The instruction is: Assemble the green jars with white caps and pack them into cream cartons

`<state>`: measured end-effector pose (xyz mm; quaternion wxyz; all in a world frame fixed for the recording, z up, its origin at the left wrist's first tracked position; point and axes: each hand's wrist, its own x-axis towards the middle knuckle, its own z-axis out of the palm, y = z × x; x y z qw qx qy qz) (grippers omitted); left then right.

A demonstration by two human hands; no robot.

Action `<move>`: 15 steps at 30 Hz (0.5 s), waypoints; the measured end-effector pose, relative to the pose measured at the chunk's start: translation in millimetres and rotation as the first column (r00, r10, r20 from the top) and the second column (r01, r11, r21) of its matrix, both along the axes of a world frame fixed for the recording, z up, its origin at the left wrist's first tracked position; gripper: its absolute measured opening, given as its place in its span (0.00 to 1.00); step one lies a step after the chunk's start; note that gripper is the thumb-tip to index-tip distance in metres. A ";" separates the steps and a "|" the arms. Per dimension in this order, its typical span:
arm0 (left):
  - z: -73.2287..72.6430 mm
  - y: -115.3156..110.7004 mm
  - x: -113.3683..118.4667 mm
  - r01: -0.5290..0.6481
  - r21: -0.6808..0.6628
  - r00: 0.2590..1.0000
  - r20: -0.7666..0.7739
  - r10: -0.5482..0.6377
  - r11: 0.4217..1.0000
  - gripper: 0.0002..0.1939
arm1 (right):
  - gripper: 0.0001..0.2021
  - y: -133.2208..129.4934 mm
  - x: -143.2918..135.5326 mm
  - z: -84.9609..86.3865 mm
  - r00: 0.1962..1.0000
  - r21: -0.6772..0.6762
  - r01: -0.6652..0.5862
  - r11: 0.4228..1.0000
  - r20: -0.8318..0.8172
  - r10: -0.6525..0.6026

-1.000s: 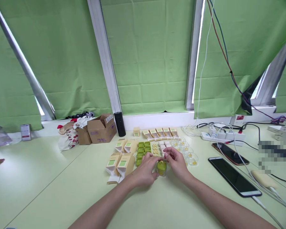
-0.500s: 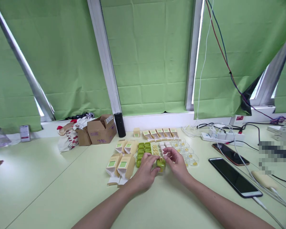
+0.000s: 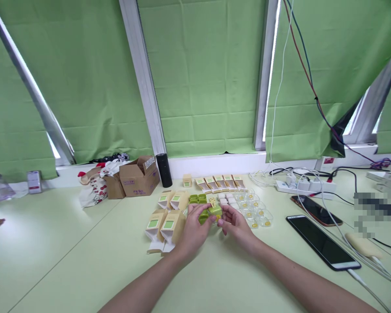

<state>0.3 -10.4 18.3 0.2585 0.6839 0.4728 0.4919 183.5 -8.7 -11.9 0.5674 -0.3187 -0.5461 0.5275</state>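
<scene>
Between my two hands is a small case (image 3: pixel 215 210) with a green top and a clear body, a yellow spot showing inside. My left hand (image 3: pixel 198 228) is closed around its left side, thumb in front. The fingers of my right hand (image 3: pixel 237 222) pinch it from the right. Green square cups (image 3: pixel 198 198) stand just behind my left hand, partly hidden by it. Small yellow pieces (image 3: pixel 212 201) lie behind the case. White blocks (image 3: pixel 226 199) and clear domed covers with yellow centres (image 3: pixel 254 211) are beyond my right hand.
Open cream cartons (image 3: pixel 172 224) stand left of my left hand, with more cartons (image 3: pixel 219 182) in a row behind. A black cylinder (image 3: pixel 164 170) and a cardboard box (image 3: pixel 139 177) are at the back. Phones (image 3: pixel 322 241), cables and a power strip (image 3: pixel 308 187) occupy the right.
Both hands have shifted slightly, bringing the green-topped case a little left and farther back. My right fingers have come down from above its top to its right side.
</scene>
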 end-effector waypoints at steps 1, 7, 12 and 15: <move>-0.5 0.1 -0.2 0.006 0.014 1.000 -0.003 -0.006 1.000 0.20 | 0.28 -1.1 0.2 2.2 1.000 -0.020 -0.017 1.000 -0.021 0.017; -2.5 4.5 -3.3 0.061 0.078 0.997 0.038 -0.064 0.995 0.21 | 0.24 -9.3 5.5 15.4 0.977 -0.142 -0.143 0.979 -0.180 0.117; -5.0 4.7 -1.7 0.057 0.063 0.996 0.060 -0.060 0.996 0.18 | 0.17 -4.8 7.7 8.7 0.923 -0.222 -0.259 0.940 -0.344 0.173; -5.6 3.0 -0.5 0.056 0.070 0.996 0.059 -0.060 0.996 0.16 | 0.14 -1.0 8.3 2.4 0.880 -0.235 -0.338 0.911 -0.423 0.217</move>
